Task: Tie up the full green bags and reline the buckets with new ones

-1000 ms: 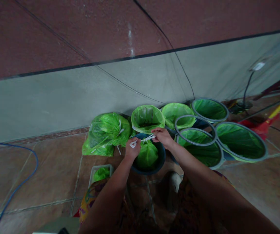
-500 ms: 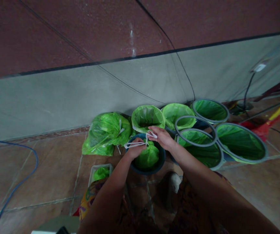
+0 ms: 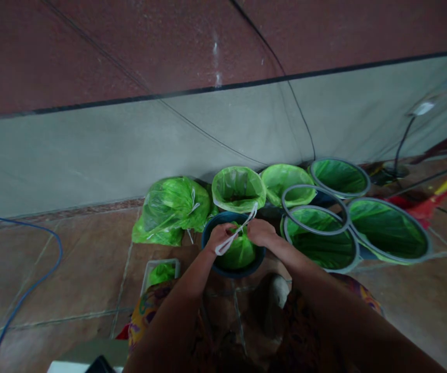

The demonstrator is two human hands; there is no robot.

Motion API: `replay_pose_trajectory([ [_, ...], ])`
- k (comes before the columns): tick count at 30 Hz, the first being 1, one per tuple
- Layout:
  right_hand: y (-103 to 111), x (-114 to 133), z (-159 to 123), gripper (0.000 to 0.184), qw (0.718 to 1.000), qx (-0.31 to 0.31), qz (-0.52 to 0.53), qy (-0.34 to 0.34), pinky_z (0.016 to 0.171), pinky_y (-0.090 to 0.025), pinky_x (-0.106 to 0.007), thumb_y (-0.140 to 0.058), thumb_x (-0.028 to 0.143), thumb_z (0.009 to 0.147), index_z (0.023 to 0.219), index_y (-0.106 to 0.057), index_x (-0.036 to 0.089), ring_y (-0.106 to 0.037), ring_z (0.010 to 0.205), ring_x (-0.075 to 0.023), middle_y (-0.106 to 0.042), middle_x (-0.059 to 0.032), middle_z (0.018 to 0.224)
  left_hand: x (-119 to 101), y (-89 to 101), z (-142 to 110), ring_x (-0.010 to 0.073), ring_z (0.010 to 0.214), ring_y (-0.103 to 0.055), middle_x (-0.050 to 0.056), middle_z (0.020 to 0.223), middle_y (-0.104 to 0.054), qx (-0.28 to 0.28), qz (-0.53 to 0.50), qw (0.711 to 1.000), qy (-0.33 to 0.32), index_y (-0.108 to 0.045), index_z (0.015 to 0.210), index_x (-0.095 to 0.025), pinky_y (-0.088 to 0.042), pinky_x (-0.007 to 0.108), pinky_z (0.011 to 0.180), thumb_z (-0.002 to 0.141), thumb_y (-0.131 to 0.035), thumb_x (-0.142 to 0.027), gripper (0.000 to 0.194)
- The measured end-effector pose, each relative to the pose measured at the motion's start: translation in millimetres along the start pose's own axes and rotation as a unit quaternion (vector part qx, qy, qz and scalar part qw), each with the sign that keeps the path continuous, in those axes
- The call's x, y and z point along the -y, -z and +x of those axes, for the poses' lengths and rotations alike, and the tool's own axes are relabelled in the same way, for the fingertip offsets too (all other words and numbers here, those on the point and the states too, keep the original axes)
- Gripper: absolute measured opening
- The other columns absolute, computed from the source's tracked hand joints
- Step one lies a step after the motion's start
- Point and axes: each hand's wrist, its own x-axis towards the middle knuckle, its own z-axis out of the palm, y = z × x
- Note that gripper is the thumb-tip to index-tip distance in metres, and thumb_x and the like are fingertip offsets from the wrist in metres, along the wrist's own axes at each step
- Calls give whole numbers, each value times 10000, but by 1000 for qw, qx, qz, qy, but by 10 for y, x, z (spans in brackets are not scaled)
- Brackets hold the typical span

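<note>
A dark blue bin (image 3: 210, 231) stands on the tiled floor in front of me with a green plastic bag (image 3: 241, 252) inside it. Over the bag's top, my left hand (image 3: 218, 237) and my right hand (image 3: 260, 232) are both closed on the bag's white drawstring (image 3: 236, 231). The string runs slanting between them, one loop hanging below my left hand and one end sticking up past my right.
A tied full green bag (image 3: 171, 208) lies to the left by the wall. Several green-lined bins (image 3: 389, 228) stand behind and to the right. A small white container (image 3: 160, 271) with green lining sits near left. A blue cable (image 3: 32, 282) curves across the floor at far left.
Both hands have come closer together and lower over the bag. The white drawstring, earlier stretched level between them, now slants with a loop hanging at my left hand.
</note>
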Motion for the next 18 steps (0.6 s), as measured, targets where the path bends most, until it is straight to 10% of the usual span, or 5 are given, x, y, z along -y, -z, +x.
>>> replay_pose_trajectory([
  [11,-49,51,51,287,984,4,89,155,821,-466,-273,-515,200,854,1086,-680,159,-668,939,-212,-733,-101,1031,-65,-80,-20,139,613,-525,6,631,-621,-34,102,993,-52,-692,640,-196,-393,257,631,782,-541,-190,207],
  [18,-154,-17,109,287,979,12,116,167,827,-461,-253,-619,154,759,1017,-729,212,-661,914,-183,-739,-35,991,-118,24,-1,150,662,-568,5,643,-645,-90,29,995,34,-689,660,-202,-414,260,666,773,-578,-246,165],
])
